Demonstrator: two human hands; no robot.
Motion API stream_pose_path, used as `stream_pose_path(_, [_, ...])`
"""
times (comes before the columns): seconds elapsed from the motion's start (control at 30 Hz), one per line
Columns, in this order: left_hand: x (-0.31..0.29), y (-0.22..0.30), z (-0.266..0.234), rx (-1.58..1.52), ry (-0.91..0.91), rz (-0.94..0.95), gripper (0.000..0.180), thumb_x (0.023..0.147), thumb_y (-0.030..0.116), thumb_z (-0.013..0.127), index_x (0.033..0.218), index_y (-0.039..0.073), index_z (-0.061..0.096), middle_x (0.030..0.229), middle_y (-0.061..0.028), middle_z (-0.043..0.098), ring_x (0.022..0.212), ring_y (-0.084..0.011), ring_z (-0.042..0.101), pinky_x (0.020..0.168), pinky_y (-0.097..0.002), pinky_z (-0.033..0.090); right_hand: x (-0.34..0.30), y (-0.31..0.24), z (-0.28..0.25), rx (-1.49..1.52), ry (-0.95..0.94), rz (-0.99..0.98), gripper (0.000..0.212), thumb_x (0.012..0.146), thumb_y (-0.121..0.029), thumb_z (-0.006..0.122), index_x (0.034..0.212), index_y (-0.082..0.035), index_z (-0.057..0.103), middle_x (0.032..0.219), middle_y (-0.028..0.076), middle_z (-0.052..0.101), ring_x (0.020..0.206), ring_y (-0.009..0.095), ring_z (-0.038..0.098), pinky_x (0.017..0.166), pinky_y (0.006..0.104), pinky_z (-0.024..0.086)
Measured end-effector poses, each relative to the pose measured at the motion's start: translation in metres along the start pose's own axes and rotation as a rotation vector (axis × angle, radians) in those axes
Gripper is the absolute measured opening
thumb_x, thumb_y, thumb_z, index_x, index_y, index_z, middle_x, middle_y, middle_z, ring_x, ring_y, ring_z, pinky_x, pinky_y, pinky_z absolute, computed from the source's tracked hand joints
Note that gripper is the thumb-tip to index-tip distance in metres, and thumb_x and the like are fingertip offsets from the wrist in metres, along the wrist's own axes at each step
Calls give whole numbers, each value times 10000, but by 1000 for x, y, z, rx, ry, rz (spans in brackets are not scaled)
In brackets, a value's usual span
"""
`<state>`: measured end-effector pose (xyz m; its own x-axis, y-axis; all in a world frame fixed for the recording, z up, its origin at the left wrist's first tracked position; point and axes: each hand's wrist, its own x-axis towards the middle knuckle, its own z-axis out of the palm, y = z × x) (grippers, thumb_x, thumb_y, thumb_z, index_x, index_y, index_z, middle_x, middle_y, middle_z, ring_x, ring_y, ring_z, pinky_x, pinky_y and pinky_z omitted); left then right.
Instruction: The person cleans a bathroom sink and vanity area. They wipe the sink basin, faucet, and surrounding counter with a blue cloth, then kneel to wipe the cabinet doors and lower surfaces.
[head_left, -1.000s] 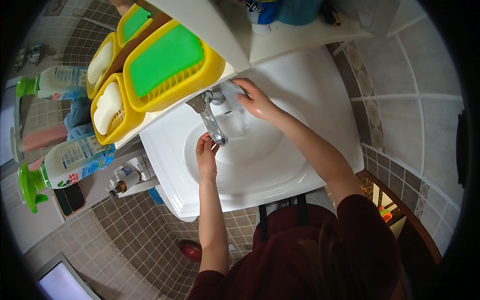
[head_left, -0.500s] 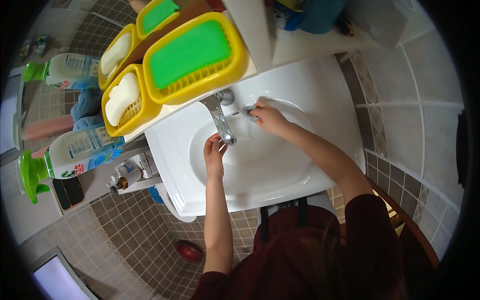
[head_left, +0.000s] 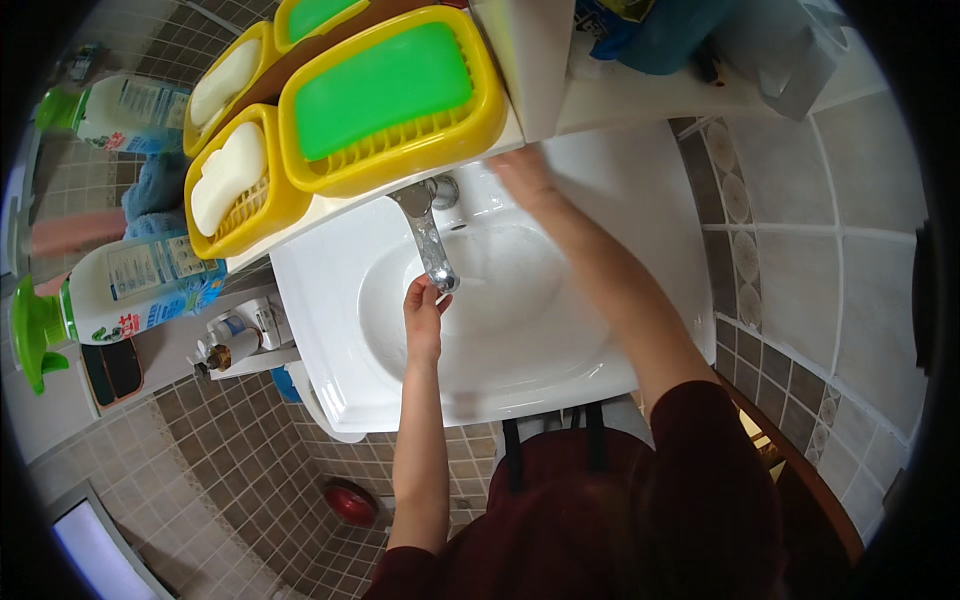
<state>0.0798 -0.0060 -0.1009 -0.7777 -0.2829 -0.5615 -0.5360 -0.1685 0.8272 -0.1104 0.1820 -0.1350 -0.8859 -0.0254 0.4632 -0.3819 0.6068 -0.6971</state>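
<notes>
A chrome faucet (head_left: 428, 236) reaches out over the white washbasin (head_left: 330, 385). At the tip of its spout is my left hand (head_left: 423, 318), its fingers curled against the underside and side of the metal. My right hand (head_left: 524, 178) is stretched to the basin's back ledge, right of the faucet base and just beneath the shelf edge. Motion smears its fingers, and I cannot make out whether anything is in them. The bowl looks wet and shiny.
Above the basin, a shelf bears a yellow dish with a green bar (head_left: 390, 90), a yellow dish with white soap (head_left: 228, 178) and a green-topped pump bottle (head_left: 130, 290). A mirror repeats them. A tiled wall (head_left: 780, 270) stands at right; a red bowl (head_left: 350, 502) is lower left.
My right hand has moved back from the bowl's rear rim to the ledge under the shelf; the grey cloth-like thing it held no longer shows. My left hand stays at the spout.
</notes>
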Motion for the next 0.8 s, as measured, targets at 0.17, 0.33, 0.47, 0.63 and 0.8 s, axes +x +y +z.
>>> stream_pose_path(0.17, [-8, -1, -4, -5, 5, 2, 197, 965, 132, 410, 1069, 48, 554, 1060, -56, 595, 963, -149, 578, 826, -293, 492, -2, 81, -109, -370, -126, 93, 320, 806, -159, 601, 1119, -89, 596, 1085, 94, 555, 907, 276, 584, 778, 366, 491])
stream_pose_path(0.33, [-29, -18, -13, -29, 55, -45, 198, 967, 139, 411, 1072, 54, 556, 1089, -52, 588, 963, -147, 578, 826, -289, 490, -17, 99, -188, -311, -115, 317, 433, 789, -136, 586, 1210, -48, 538, 1216, 180, 512, 1063, 326, 527, 892, 398, 437])
stream_pose_path(0.47, [-48, -36, -17, -46, 66, -82, 194, 964, 151, 425, 1069, 61, 562, 1089, -44, 584, 966, -145, 576, 825, -283, 487, -67, 140, -144, -685, 1, 31, 413, 810, -107, 551, 1213, -22, 517, 1260, 204, 487, 1167, 359, 456, 998, 442, 342])
stream_pose_path(0.63, [-67, -60, -27, -99, 108, -85, 227, 955, 181, 443, 1119, 59, 542, 1136, -60, 570, 1025, -173, 556, 874, -316, 465, -67, 31, -21, -513, -45, 19, 420, 809, -40, 506, 1227, -14, 486, 1300, 202, 459, 1213, 336, 428, 1040, 454, 306])
stream_pose_path(0.8, [-73, -61, -18, -115, 103, -106, 229, 954, 187, 446, 1121, 59, 537, 1134, -63, 571, 1024, -174, 556, 883, -317, 461, -108, -30, 44, -194, -182, -148, 366, 819, -12, 473, 1182, -31, 521, 1317, 170, 443, 1247, 319, 402, 1071, 455, 278])
